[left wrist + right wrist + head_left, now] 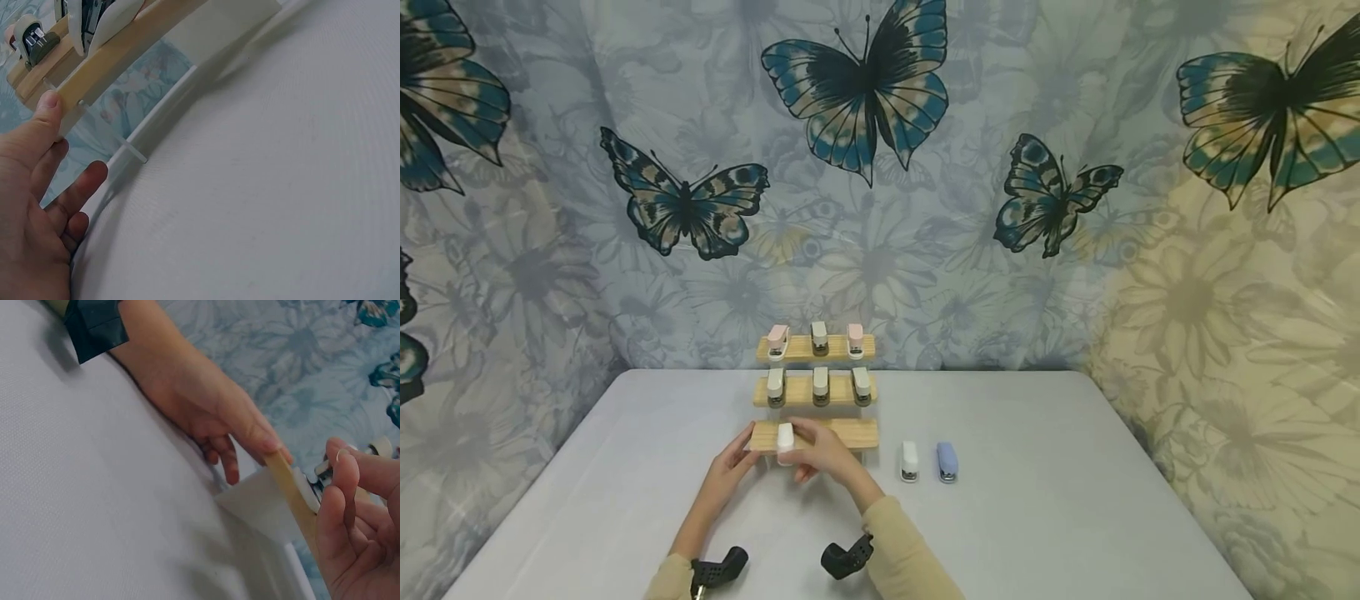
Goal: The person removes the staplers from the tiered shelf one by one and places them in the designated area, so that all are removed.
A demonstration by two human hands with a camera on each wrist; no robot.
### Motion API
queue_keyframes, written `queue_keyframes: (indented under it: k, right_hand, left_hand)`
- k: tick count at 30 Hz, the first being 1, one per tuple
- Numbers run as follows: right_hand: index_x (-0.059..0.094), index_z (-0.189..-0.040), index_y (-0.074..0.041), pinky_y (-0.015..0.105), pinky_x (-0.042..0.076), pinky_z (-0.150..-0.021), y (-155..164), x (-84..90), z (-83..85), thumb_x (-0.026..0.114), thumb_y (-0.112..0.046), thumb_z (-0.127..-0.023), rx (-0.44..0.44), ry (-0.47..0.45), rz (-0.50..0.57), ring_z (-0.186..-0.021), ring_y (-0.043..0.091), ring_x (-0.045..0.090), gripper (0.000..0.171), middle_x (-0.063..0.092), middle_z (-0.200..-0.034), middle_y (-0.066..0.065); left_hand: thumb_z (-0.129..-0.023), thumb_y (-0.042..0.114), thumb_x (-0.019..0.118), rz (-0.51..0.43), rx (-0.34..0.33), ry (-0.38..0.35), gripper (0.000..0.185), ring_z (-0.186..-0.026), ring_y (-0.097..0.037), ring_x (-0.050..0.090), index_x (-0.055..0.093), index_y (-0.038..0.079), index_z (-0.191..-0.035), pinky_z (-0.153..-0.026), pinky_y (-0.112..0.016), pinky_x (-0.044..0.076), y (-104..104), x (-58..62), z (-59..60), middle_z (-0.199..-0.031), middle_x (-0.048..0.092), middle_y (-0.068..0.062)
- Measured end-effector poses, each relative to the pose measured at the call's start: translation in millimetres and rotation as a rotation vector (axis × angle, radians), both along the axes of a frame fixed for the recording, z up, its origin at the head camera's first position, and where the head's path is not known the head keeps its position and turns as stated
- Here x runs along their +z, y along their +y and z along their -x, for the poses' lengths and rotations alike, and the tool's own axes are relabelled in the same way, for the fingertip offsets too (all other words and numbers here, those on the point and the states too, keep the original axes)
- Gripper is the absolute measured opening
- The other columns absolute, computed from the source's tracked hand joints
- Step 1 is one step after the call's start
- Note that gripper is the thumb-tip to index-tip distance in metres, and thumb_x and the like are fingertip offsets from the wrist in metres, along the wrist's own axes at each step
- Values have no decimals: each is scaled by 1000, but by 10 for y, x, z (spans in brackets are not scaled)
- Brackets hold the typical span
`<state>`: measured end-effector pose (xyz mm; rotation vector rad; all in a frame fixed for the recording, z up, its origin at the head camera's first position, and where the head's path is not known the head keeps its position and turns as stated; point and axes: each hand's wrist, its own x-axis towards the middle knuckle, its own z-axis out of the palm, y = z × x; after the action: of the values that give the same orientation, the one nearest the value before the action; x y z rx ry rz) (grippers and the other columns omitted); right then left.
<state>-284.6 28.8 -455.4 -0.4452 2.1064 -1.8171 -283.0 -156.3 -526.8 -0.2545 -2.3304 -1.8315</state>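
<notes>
On the left part of the bottom shelf (838,432) of a wooden three-tier display rack stands a white mini stapler (786,438). My right hand (829,457) pinches this stapler between thumb and fingers from its right side. In the right wrist view the stapler's white base (305,490) shows at the shelf's front edge, its upper part partly covered by the fingers. My left hand (727,471) holds the left end of the same shelf, thumb (49,106) against its front edge, other fingers lower and behind.
Several small staplers, pink and off-white, stand on the top shelf (838,347) and middle shelf (797,390). Right of the rack, another white stapler (909,460) and a blue stapler (947,462) stand on the white table (1037,517). A butterfly-patterned cloth (880,250) hangs behind.
</notes>
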Motion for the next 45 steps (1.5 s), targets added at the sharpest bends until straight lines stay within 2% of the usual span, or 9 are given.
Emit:
queue_keyframes:
  k: [5,8,20,24,27,34,40,41,45]
  right_hand:
    - [38,-118,-11,34,46,-42,65,-31,-46,65,-17,-65,8,-17,36,-41,18,50,60,39,-116,4]
    - [38,-118,-11,33,45,-41,119,-62,-74,65,-18,-65,-7,9,40,-40,17,49,60,39,-116,5]
    - [37,-119,-11,33,45,-41,427,-86,-178,66,-19,-63,-28,48,16,-40,16,49,63,41,-114,9]
    - [38,-118,-11,35,45,-40,509,-129,-190,66,-23,-62,-68,98,12,-39,15,48,64,42,-112,9]
    - [38,-118,-10,35,44,-39,571,-146,-225,65,-26,-63,-106,130,8,-38,14,48,63,42,-111,10]
    - [37,-119,-12,38,44,-43,706,-35,-318,65,-22,-64,-109,74,48,-40,16,47,62,37,-116,11]
    - [35,-119,-5,35,44,-41,926,89,-438,61,-14,-69,-124,72,64,-39,15,44,57,34,-117,15]
    - [35,-119,-6,32,43,-40,966,75,-434,61,-15,-69,-137,70,69,-39,14,43,57,33,-118,15]
    - [37,-118,-20,33,42,-37,1173,-401,-171,63,-21,-67,-188,119,74,-37,17,43,58,33,-120,3]
  left_hand:
    - [-74,34,51,7,26,-16,51,-84,-14,47,33,23,-120,-75,-27,39,-38,-44,-8,-121,30,6]
    - [-75,34,50,22,13,-6,51,-87,-16,45,32,22,-121,-76,-29,38,-50,-58,5,-123,29,4]
    - [-75,34,50,33,42,-1,51,-87,-16,45,32,20,-121,-76,-32,38,-137,-77,-20,-123,30,1]
    - [-75,33,51,13,46,18,49,-94,-16,42,35,19,-120,-76,-31,38,-148,-91,5,-122,31,1]
    - [-76,31,49,18,8,42,49,-102,-18,36,33,17,-121,-79,-33,36,-159,-93,14,-124,28,-1]
    - [-76,31,50,-12,16,19,49,-97,-19,41,34,18,-120,-79,-34,35,-153,-80,-3,-123,30,1]
    - [-73,32,53,-56,16,-4,49,-88,-15,45,37,19,-118,-76,-30,38,-39,-72,6,-120,34,4]
    - [-73,33,54,-60,20,-5,50,-89,-14,45,38,20,-118,-76,-29,39,-24,-67,11,-119,34,4]
    - [-72,35,54,-47,42,-6,49,-89,-12,45,39,21,-117,-75,-29,39,-7,-48,16,-118,35,6]
